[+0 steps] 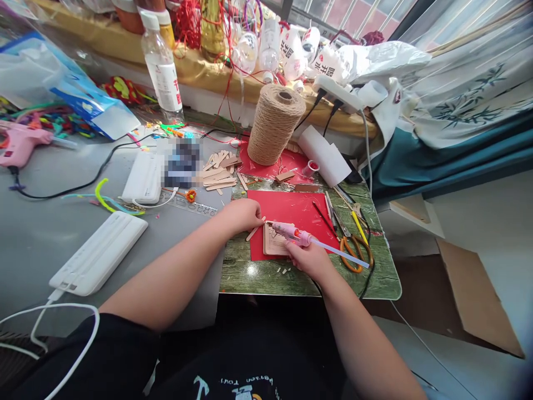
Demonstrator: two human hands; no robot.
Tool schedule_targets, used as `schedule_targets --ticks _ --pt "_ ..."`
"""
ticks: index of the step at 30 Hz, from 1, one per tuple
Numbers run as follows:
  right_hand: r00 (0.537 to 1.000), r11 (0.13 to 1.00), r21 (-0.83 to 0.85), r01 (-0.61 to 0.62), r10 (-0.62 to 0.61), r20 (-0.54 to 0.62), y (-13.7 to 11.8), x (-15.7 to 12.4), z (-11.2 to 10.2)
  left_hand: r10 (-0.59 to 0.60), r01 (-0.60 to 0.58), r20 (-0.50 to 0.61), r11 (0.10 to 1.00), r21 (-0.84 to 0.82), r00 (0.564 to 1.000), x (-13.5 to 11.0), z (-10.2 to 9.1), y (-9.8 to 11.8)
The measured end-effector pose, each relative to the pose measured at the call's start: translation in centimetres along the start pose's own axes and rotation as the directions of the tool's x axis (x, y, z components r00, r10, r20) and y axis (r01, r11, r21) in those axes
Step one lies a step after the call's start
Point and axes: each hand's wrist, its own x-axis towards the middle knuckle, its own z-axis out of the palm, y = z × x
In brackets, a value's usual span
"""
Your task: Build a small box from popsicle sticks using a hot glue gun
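My left hand (pixel 245 214) is pinched at the upper left corner of a small square wooden piece (pixel 272 244) with dark lines drawn on it. A craft stick (pixel 254 230) runs down from between its fingertips. My right hand (pixel 310 258) is wrapped round a pink hot glue gun (pixel 291 233), its nozzle over the top edge of the wooden piece. A long clear glue stick (pixel 341 253) sticks out of the gun's back end. The wooden piece lies on a red sheet (pixel 297 205). My fingers hide part of the grip.
Orange-handled scissors (pixel 356 253), a yellow pen (pixel 360 226) and a black pencil (pixel 325 216) lie at right. Behind are a twine spool (pixel 275 125) and loose craft sticks (pixel 219 172). White power banks (pixel 97 253), a second pink glue gun (pixel 25 144) and a bottle (pixel 162 72) stand left.
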Motion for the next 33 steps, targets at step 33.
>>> schedule_targets --ticks 33 --pt "0.996 0.995 -0.072 -0.067 0.063 -0.061 1.4 0.0 0.1 0.02 -0.02 -0.011 1.0 -0.003 1.0 0.2 0.5 -0.2"
